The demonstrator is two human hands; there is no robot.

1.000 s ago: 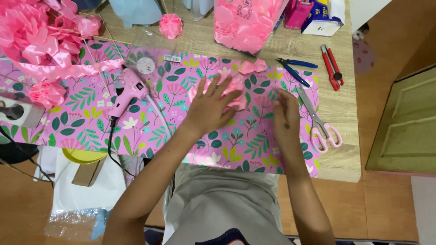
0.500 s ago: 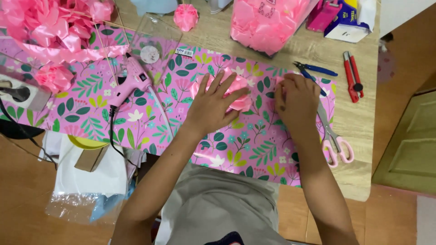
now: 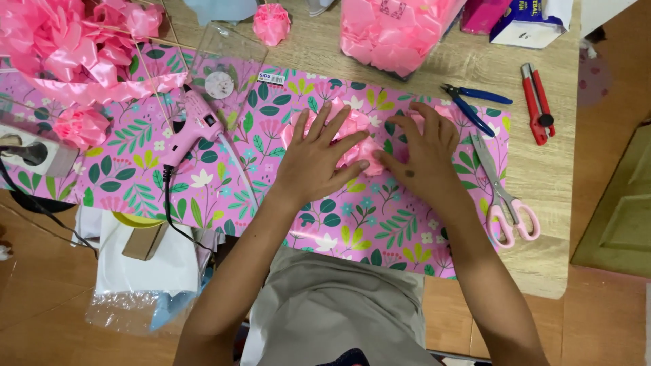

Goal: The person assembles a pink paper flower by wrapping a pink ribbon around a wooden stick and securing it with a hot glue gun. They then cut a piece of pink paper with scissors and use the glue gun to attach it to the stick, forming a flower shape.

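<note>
At the far left of the wooden table (image 3: 542,176) lies a heap of pink ribbon bows (image 3: 61,41), with a white power strip (image 3: 30,152) below it at the edge. A sheet of pink floral wrapping paper (image 3: 203,183) runs across most of the tabletop, and a pink glue gun (image 3: 193,129) rests on it, nozzle pointing up and away, its black cord trailing off the near edge.

Toward the middle, the left hand (image 3: 315,159) lies flat on the paper with fingers spread wide, fingertips pressing the left side of a small folded pink ribbon piece (image 3: 358,139). It pins rather than pinches; nothing is closed inside it. The ribbon piece sits on the paper between the two hands, touching both, its crumpled bulk running roughly left to right (the underside is hidden by the fingers).

The right hand (image 3: 427,152) is likewise flat and open, palm down, its thumb tucked against the right side of the ribbon piece. Both hands are in contact, so neither is clearly the nearer; the piece lies just ahead of the left fingertips and beside the right thumb.

Further right come blue-handled pliers (image 3: 475,102), pink-handled scissors (image 3: 505,200) with blades pointing away, and a red utility knife (image 3: 537,102) on bare wood. A clear bag of pink ribbon (image 3: 397,30) stands at the back.
</note>
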